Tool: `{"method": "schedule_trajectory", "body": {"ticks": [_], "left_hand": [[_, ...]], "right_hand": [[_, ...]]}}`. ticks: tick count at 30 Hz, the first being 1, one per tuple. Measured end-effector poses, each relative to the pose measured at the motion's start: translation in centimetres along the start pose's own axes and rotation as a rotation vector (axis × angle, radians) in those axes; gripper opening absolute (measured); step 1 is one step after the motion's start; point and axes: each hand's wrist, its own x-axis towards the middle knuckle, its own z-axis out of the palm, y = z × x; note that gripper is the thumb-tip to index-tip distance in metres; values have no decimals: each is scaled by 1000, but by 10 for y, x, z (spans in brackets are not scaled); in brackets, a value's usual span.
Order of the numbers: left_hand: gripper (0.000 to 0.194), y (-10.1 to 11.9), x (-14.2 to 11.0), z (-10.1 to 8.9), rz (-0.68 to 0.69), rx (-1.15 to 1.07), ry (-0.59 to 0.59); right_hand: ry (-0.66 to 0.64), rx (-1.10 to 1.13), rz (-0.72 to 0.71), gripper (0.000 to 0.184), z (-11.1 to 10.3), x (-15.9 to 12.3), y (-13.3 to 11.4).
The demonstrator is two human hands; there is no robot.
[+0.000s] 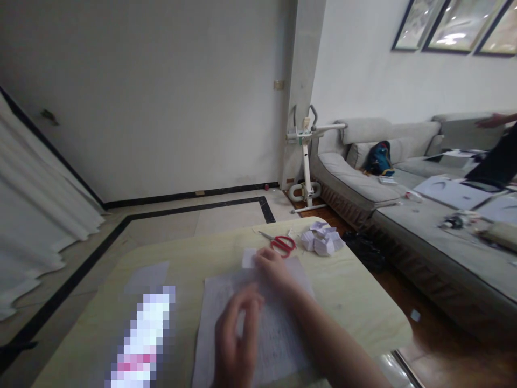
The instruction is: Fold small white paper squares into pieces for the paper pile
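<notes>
My right hand (274, 267) is closed on a small white piece of paper (248, 258), near the top of a printed sheet (278, 345). My left hand (238, 328) hovers or rests over the lower part of that sheet, somewhat blurred. Its fingers are loosely bent, with a gap between thumb and fingers and nothing visible in them. Just beyond my right hand lie red-handled scissors (283, 246), blades pointing left. A pile of folded white papers (322, 238) sits to their right on the pale wooden table (355, 302).
Another sheet of paper (147, 276) lies at the table's left, near a pixelated bright object (141, 339). A white exercise bike (307, 156) stands by the wall. On the grey sofa (355, 175) rests a blue backpack (380, 158). Another person's hand (495, 120) shows at far right.
</notes>
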Motion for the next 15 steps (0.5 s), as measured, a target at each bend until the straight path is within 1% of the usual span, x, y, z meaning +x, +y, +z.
{"method": "schedule_trajectory", "body": {"ticks": [1, 3, 5, 6, 8, 11, 13, 15], "left_hand": [[30, -7, 13, 6, -32, -10, -4], [34, -23, 41, 15, -111, -32, 28], [32, -39, 66, 20, -155, -35, 111], [31, -46, 77, 20, -160, -34, 118], [29, -58, 92, 20, -157, -44, 80], [27, -72, 102, 20, -134, -73, 58], [26, -79, 103, 20, -136, -91, 63], [27, -85, 100, 21, -170, -113, 59]], "right_hand": [[3, 4, -15, 10, 0, 0, 0], [16, -11, -38, 11, 0, 0, -2], [31, -40, -43, 12, 0, 0, -5], [35, -49, -41, 12, 0, -1, -7], [39, -47, -28, 12, 1, -2, -10], [33, -20, -5, 11, 1, -2, -11], [10, 16, 4, 11, 1, -1, -9], [-37, 73, 14, 12, 1, -1, -7]]}}
